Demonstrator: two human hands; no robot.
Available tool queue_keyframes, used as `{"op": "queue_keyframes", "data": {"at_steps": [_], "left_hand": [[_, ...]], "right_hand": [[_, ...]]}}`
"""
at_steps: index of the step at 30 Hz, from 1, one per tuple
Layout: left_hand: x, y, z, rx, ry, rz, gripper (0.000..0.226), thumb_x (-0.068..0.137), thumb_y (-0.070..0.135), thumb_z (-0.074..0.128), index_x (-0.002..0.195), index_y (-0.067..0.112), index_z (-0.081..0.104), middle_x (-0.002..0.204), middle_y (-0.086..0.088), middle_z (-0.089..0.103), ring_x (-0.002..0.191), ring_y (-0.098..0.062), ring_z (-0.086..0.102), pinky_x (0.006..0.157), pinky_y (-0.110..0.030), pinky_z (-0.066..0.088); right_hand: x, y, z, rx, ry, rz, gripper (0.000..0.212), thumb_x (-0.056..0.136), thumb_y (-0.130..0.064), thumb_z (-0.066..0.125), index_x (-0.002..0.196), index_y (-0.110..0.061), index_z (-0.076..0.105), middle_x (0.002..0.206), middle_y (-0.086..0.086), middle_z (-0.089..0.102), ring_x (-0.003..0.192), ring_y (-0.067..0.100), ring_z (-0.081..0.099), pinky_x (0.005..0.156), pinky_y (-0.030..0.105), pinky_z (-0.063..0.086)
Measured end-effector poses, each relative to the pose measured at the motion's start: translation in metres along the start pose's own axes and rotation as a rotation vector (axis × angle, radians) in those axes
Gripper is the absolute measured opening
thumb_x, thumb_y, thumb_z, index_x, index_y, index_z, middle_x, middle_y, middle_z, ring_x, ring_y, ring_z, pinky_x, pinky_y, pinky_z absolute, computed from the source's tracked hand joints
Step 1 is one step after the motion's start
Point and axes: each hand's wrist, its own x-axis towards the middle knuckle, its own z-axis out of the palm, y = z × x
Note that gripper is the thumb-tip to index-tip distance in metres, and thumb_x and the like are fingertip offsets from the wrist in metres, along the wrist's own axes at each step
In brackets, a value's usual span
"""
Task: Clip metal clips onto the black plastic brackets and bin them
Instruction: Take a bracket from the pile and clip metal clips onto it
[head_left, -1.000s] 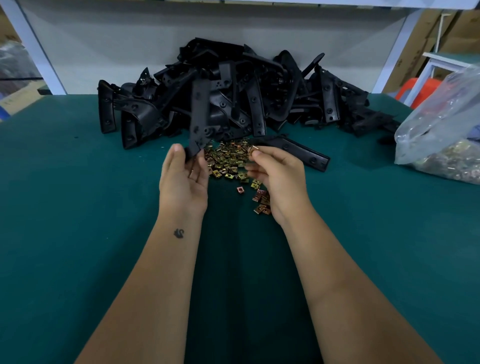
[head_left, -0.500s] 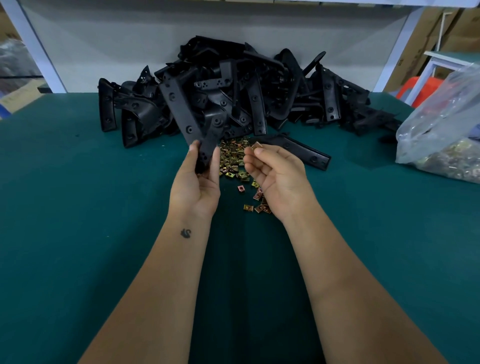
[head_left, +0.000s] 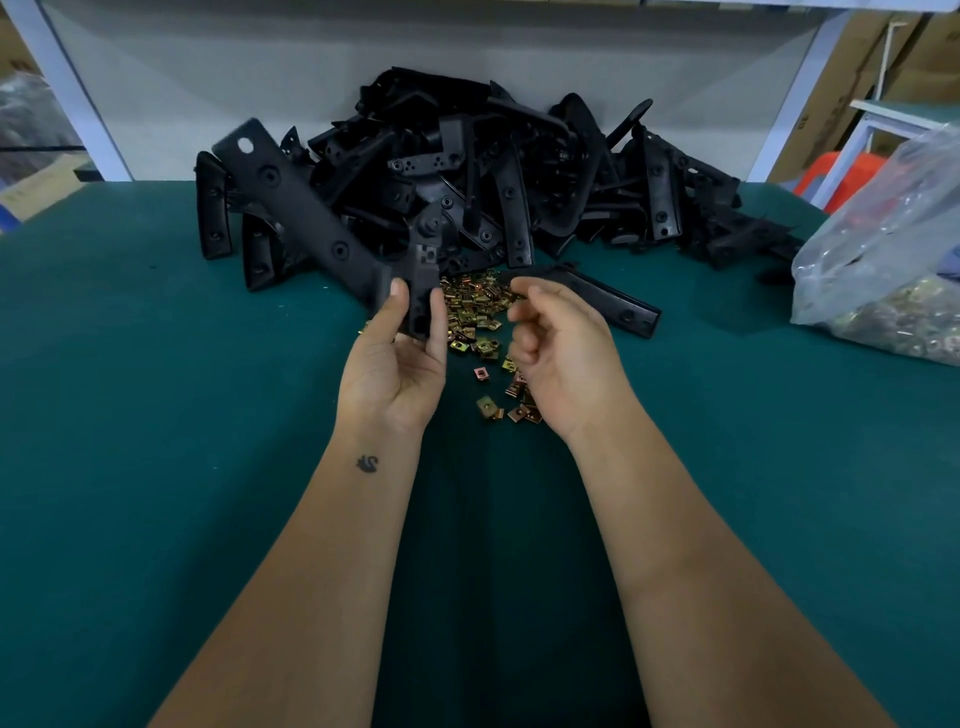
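Note:
My left hand (head_left: 395, 364) grips a black plastic bracket (head_left: 306, 208) by its bend, thumb on one side and fingers on the other. The bracket's long arm points up and to the left, and its short arm stands upright above my fingers. Just to the right, my right hand (head_left: 566, 358) hovers with its fingers curled in toward the thumb; the small metal clip seen in its fingertips earlier is hidden by them. A scatter of loose brass-coloured metal clips (head_left: 472, 306) lies on the green table (head_left: 156, 415) under and beyond both hands.
A big heap of black brackets (head_left: 493, 171) fills the back of the table against the wall. One long bracket (head_left: 613, 301) lies flat just beyond my right hand. A clear plastic bag (head_left: 883, 270) with more clips sits at the right edge.
My left hand has lifted the bracket off the heap and turned it so that its long arm swings up to the left. My right hand has drawn its fingers in over the clip.

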Motion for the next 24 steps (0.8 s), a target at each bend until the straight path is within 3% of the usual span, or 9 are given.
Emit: {"op": "queue_keyframes", "data": {"at_steps": [2, 4, 6, 9, 11, 16, 20, 24], "left_hand": [[0.002, 0.001, -0.001, -0.044, -0.010, -0.009, 0.011, 0.081, 0.002, 0.069, 0.092, -0.001, 0.068, 0.092, -0.011, 0.074, 0.074, -0.019, 0.074, 0.060, -0.029, 0.060], [0.002, 0.002, -0.003, -0.011, -0.021, -0.015, 0.008, 0.087, 0.006, 0.067, 0.093, 0.000, 0.068, 0.089, -0.010, 0.075, 0.074, -0.018, 0.074, 0.059, -0.027, 0.060], [0.002, 0.003, -0.004, 0.059, -0.043, -0.017, 0.008, 0.092, 0.011, 0.064, 0.096, 0.004, 0.066, 0.085, -0.009, 0.075, 0.075, -0.016, 0.074, 0.062, -0.026, 0.060], [0.004, 0.004, -0.005, 0.091, -0.050, -0.019, 0.008, 0.095, 0.011, 0.061, 0.097, 0.005, 0.065, 0.083, -0.009, 0.076, 0.075, -0.017, 0.075, 0.065, -0.026, 0.061], [0.005, 0.004, -0.004, 0.106, -0.040, -0.024, 0.007, 0.095, 0.009, 0.060, 0.096, 0.003, 0.064, 0.083, -0.011, 0.075, 0.074, -0.018, 0.074, 0.064, -0.026, 0.061], [0.006, 0.001, -0.004, 0.149, -0.021, -0.024, 0.007, 0.095, 0.007, 0.060, 0.092, 0.001, 0.063, 0.083, -0.012, 0.073, 0.071, -0.018, 0.072, 0.063, -0.024, 0.060], [0.006, 0.001, -0.004, 0.175, -0.013, -0.039, 0.006, 0.093, 0.008, 0.064, 0.094, 0.001, 0.064, 0.090, -0.012, 0.072, 0.079, -0.019, 0.071, 0.060, -0.022, 0.058], [0.006, 0.000, -0.004, 0.192, -0.048, -0.057, 0.009, 0.092, 0.010, 0.065, 0.095, 0.001, 0.064, 0.088, -0.011, 0.072, 0.076, -0.017, 0.070, 0.060, -0.021, 0.057]], "right_hand": [[-0.001, -0.004, -0.003, -0.222, 0.053, -0.077, 0.023, 0.098, -0.007, 0.048, 0.090, -0.015, 0.068, 0.071, -0.003, 0.060, 0.050, 0.005, 0.044, 0.045, 0.017, 0.031], [-0.003, -0.004, -0.006, -0.650, 0.074, -0.203, 0.021, 0.094, -0.013, 0.054, 0.085, -0.025, 0.069, 0.078, -0.012, 0.064, 0.056, -0.003, 0.052, 0.049, 0.008, 0.037], [-0.006, 0.000, -0.005, -1.017, 0.008, -0.304, 0.017, 0.090, -0.020, 0.059, 0.081, -0.031, 0.069, 0.083, -0.017, 0.064, 0.073, -0.009, 0.057, 0.055, 0.008, 0.041], [-0.006, 0.009, -0.006, -1.529, -0.090, -0.377, 0.012, 0.086, -0.034, 0.065, 0.084, -0.025, 0.073, 0.088, -0.009, 0.059, 0.083, 0.009, 0.055, 0.061, 0.027, 0.038], [-0.005, 0.013, -0.006, -1.689, -0.130, -0.439, 0.020, 0.085, -0.039, 0.068, 0.086, -0.020, 0.074, 0.089, -0.003, 0.057, 0.088, 0.017, 0.052, 0.064, 0.027, 0.031], [-0.003, 0.015, -0.003, -1.596, -0.224, -0.475, 0.008, 0.086, -0.027, 0.071, 0.092, -0.021, 0.074, 0.088, -0.005, 0.058, 0.094, 0.017, 0.052, 0.070, 0.027, 0.035], [-0.004, 0.013, 0.000, -1.012, -0.057, -0.338, 0.011, 0.084, -0.014, 0.073, 0.081, -0.024, 0.068, 0.076, -0.013, 0.064, 0.070, -0.004, 0.058, 0.062, 0.009, 0.043], [-0.005, 0.002, 0.000, -0.486, 0.031, -0.171, 0.013, 0.088, -0.006, 0.070, 0.083, -0.018, 0.070, 0.074, -0.005, 0.071, 0.068, 0.002, 0.065, 0.064, 0.015, 0.050]]}}
